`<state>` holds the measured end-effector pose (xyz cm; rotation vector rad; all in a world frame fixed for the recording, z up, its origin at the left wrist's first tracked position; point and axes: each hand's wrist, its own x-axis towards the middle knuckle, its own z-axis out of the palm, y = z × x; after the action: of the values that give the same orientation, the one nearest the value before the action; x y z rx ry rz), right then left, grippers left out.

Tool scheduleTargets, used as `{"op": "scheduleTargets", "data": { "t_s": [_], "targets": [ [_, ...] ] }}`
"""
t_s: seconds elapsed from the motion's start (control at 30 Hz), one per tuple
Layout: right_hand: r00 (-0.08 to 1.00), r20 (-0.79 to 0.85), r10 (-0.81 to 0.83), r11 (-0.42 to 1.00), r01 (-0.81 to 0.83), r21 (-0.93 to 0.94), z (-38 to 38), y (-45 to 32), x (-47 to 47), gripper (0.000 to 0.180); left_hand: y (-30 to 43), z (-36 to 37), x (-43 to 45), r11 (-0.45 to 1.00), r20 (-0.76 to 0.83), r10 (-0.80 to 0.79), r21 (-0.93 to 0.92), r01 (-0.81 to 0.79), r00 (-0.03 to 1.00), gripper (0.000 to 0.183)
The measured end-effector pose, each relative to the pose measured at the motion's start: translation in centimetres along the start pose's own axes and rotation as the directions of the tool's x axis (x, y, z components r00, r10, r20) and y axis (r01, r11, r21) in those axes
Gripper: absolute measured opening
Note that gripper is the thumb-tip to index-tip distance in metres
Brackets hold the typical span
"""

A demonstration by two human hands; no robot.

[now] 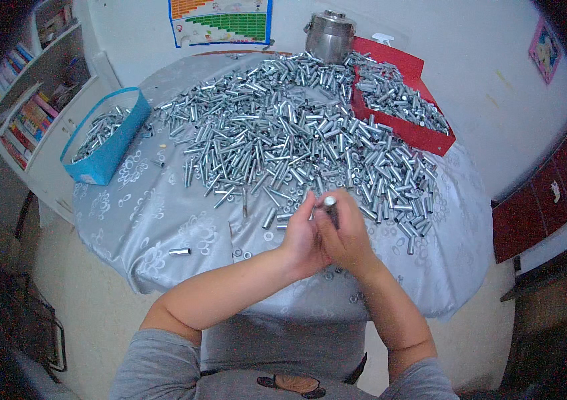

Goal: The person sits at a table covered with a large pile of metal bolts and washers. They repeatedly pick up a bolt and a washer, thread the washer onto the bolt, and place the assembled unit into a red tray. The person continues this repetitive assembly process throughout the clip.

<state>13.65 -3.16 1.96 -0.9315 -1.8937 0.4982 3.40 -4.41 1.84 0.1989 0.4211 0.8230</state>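
Both hands meet over the near part of the table. My right hand [347, 237] grips a metal fastener [330, 201], whose round bright end points up between the thumb and fingers. Against it rests my left hand [299, 240], thumb raised; its fingers are partly hidden, so whether it also holds something is unclear. Just beyond the hands spreads a large heap of metal sleeves and threaded rods [273, 135], with nuts and washers among them. A few sleeves [283, 217] lie right beside my left hand. One lone sleeve [179, 252] lies farther left on the cloth.
A blue bin [123, 145] of metal parts stands at the left. On the right, a red box [403, 134] holds more parts. A steel pot [331, 37] stands at the back. Loose washers [247, 255] dot the grey tablecloth [153, 225]. Bookshelves [58, 130] stand beyond the left edge.
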Motion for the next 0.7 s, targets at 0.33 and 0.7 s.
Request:
{"op": "scheduleTargets", "data": {
  "t_s": [0.33,0.7],
  "targets": [
    [0.982,0.035,-0.185,0.971,0.188,-0.148,-1.1,-0.1,0.8,0.016,0.1,-1.7,1.4,0.991,-0.071,0.128,0.042,-0.126,0.989,0.044],
    [0.989,0.006,0.15,0.987,-0.149,-0.052,-3.0,0.2,1.1,0.016,2.1,-2.3,1.5,0.974,-0.049,0.079,0.217,-0.066,0.996,0.043]
  ]
}}
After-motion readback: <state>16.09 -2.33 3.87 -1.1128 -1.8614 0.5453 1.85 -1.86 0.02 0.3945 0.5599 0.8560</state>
